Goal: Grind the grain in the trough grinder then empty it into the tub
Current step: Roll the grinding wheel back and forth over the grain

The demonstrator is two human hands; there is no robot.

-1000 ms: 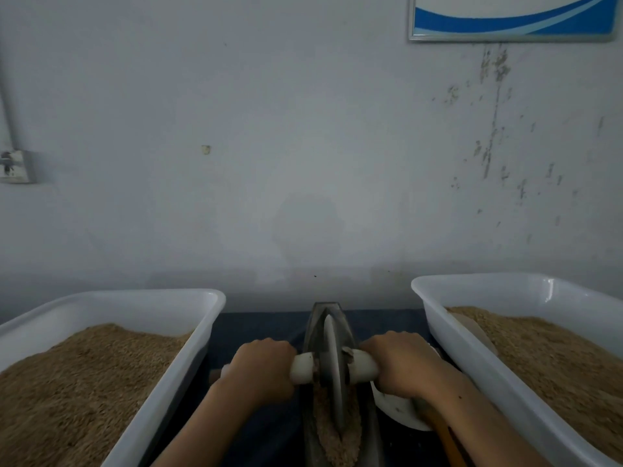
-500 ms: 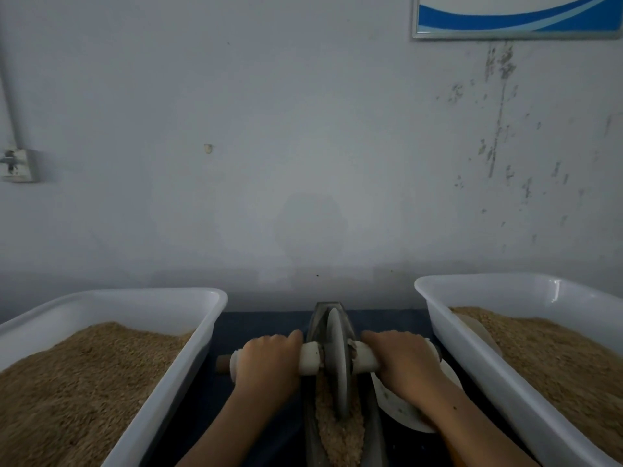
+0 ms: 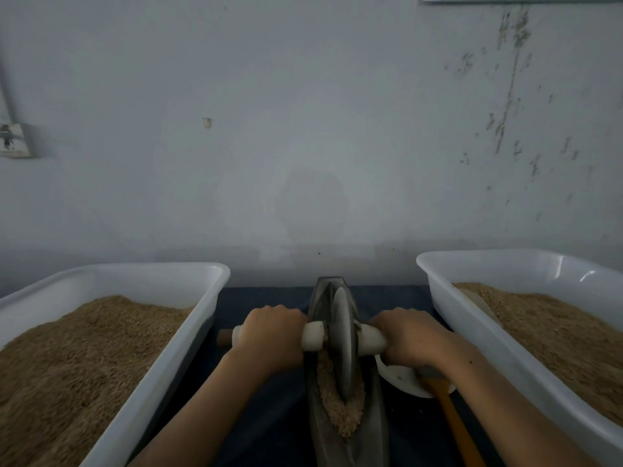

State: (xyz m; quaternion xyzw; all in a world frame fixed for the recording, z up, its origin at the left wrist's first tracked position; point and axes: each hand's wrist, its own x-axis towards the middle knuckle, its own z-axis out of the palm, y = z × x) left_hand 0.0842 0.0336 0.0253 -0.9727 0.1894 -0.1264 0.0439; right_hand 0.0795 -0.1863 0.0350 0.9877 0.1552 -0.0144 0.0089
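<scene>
A dark metal trough grinder (image 3: 374, 429) lies between two tubs, running away from me. Tan grain (image 3: 340, 412) fills its groove. A grey grinding wheel (image 3: 343, 338) stands upright in the groove on a white axle handle (image 3: 312, 337). My left hand (image 3: 269, 335) grips the left end of the handle, and my right hand (image 3: 409, 333) grips the right end. White tubs heaped with grain stand on both sides: the left tub (image 3: 202, 318) and the right tub (image 3: 445, 311).
A white scoop (image 3: 399, 379) with an orange handle (image 3: 455, 423) lies between the trough and the right tub, partly under my right wrist. A dark blue cloth (image 3: 269, 433) covers the table. A grey wall rises close behind.
The wheel has rolled away from me along the trough, toward its far end, with both hands still gripping the handle. More grain shows in the near part of the groove.
</scene>
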